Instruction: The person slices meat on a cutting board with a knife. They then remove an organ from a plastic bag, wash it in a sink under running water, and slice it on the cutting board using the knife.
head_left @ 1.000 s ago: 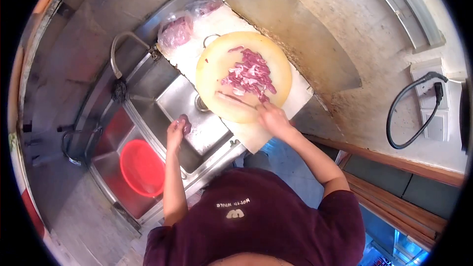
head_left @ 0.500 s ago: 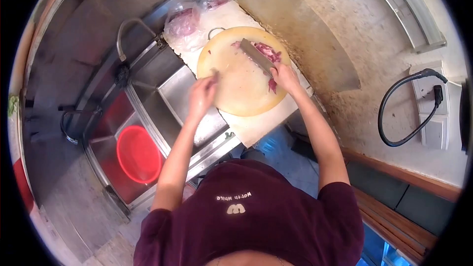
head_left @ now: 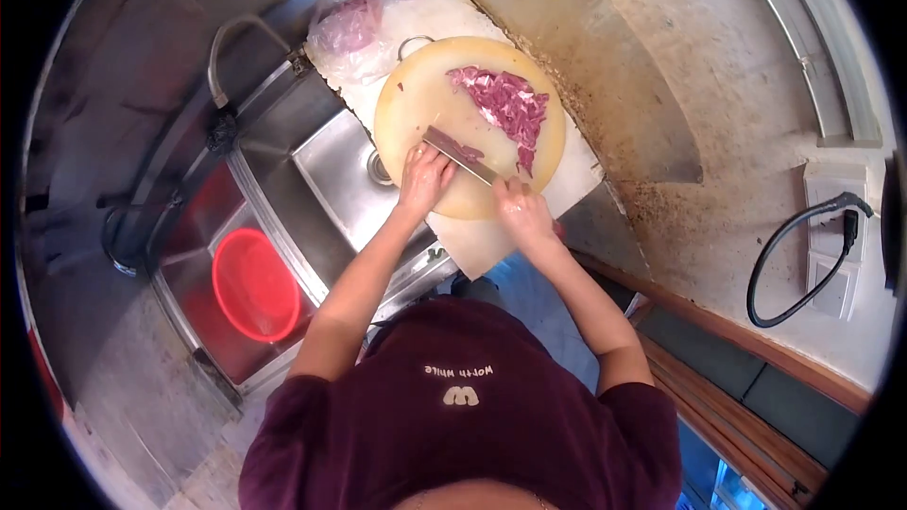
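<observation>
A round yellowish cutting board (head_left: 406,113) bears a heap of sliced red meat (head_left: 510,106) on its far right part. My right hand (head_left: 522,212) grips the handle of a cleaver (head_left: 463,160), whose blade slants across the near part of the board. A few meat slices (head_left: 455,144) lie along the blade's far side. My left hand (head_left: 427,179) is at the board's near left edge, its fingers curled together against the near side of the blade. Whatever is under those fingers is hidden.
Clear plastic bags of meat (head_left: 350,24) lie on the white counter (head_left: 416,19) behind the board. To the left is a steel sink (head_left: 326,175) with a curved faucet (head_left: 222,47) and a red basin (head_left: 255,283). A stained wall (head_left: 633,85) borders the right side.
The cleaver has moved from the meat heap toward me and to the left. My left hand, apart from the blade before, has come in beside it. The heap now shows uncovered.
</observation>
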Motion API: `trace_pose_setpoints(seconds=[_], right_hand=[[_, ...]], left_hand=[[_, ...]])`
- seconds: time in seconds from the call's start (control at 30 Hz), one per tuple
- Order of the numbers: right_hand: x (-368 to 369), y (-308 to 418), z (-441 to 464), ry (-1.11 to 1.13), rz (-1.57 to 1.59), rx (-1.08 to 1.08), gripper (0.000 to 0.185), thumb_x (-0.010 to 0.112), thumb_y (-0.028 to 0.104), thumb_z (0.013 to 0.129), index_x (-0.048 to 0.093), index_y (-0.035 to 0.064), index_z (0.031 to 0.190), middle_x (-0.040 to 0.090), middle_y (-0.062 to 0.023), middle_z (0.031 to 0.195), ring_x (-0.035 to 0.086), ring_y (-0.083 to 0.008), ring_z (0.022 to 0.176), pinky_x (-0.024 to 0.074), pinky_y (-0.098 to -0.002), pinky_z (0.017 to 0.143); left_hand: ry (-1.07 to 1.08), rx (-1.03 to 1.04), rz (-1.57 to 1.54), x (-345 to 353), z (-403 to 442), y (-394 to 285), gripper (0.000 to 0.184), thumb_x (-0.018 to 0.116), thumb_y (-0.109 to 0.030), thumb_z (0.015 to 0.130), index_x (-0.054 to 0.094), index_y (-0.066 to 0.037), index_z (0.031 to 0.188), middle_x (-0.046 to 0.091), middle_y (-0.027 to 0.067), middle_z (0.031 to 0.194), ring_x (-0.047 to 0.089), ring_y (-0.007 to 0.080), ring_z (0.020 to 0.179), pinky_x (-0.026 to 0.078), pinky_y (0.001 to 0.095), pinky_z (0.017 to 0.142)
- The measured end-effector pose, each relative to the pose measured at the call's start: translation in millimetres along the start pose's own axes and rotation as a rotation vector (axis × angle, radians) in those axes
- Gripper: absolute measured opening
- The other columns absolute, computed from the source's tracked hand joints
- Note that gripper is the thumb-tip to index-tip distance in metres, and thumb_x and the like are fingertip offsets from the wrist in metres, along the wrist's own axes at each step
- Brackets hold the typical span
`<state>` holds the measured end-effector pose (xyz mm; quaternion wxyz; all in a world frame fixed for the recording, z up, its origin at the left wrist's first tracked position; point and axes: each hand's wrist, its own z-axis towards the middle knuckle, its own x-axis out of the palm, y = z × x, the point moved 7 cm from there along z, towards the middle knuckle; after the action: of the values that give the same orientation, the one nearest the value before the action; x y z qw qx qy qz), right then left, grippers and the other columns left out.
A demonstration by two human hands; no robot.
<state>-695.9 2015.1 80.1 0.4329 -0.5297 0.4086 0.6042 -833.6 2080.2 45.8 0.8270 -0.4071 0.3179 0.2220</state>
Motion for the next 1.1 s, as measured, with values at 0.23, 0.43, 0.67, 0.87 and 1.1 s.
trace_pose_setpoints(seconds=[0.23,0.43,0.67,0.87,1.1], right_hand=[[25.8,12.2,43.4,0.076,0.095,-0.036,0.01,0.053,0.006,0.076,0.052,0.0007,0.085,0.062,-0.0124,0.069,0.066,-0.0259,0.063,0.0538,-0.0339,0.055],[32.1,3.1,62.4,0.2,0.207,-0.004,0.008,0.046,0.006,0.082,0.052,0.0009,0.085,0.064,-0.0192,0.073,0.066,-0.0306,0.068,0.0531,-0.0394,0.056],[1.1,-21.5,23.1,0.329,0.203,0.035,0.014,0.045,0.007,0.082,0.054,0.0008,0.091,0.064,-0.0196,0.076,0.066,-0.031,0.07,0.0527,-0.0424,0.062],[33.0,14.4,76.1,0.259,0.291,-0.034,0.018,0.045,0.007,0.082,0.052,-0.0013,0.097,0.063,-0.0215,0.077,0.064,-0.0368,0.072,0.0514,-0.0442,0.064],[25.9,-12.5,43.2,0.313,0.261,0.053,0.014,0.045,0.006,0.082,0.055,-0.0002,0.089,0.064,-0.0212,0.073,0.066,-0.033,0.07,0.0521,-0.0449,0.062]], left_hand=[[-0.009,-0.041,-0.03,1.6,2.5,5.4,0.014,0.068,-0.008,0.069,0.067,-0.005,0.083,0.061,0.0071,0.086,0.055,0.0259,0.088,0.044,0.0375,0.082],[-0.04,-0.061,-0.073,-0.5,0.3,6.6,0.011,0.069,-0.006,0.068,0.067,-0.006,0.079,0.061,0.0052,0.084,0.056,0.0245,0.084,0.043,0.0367,0.081],[-0.065,-0.078,-0.043,-2.9,-0.7,8.1,0.013,0.07,-0.007,0.068,0.068,-0.006,0.081,0.062,0.0045,0.085,0.056,0.0241,0.085,0.044,0.0366,0.08],[-0.02,-0.082,-0.05,2.0,-3.9,11.8,0.016,0.069,-0.006,0.068,0.067,-0.004,0.083,0.062,0.0052,0.086,0.056,0.0246,0.088,0.044,0.0371,0.081],[-0.041,-0.083,-0.064,-8.3,1.0,6.8,0.014,0.07,-0.009,0.07,0.067,-0.006,0.083,0.059,0.0047,0.086,0.054,0.0246,0.087,0.044,0.0367,0.081]])
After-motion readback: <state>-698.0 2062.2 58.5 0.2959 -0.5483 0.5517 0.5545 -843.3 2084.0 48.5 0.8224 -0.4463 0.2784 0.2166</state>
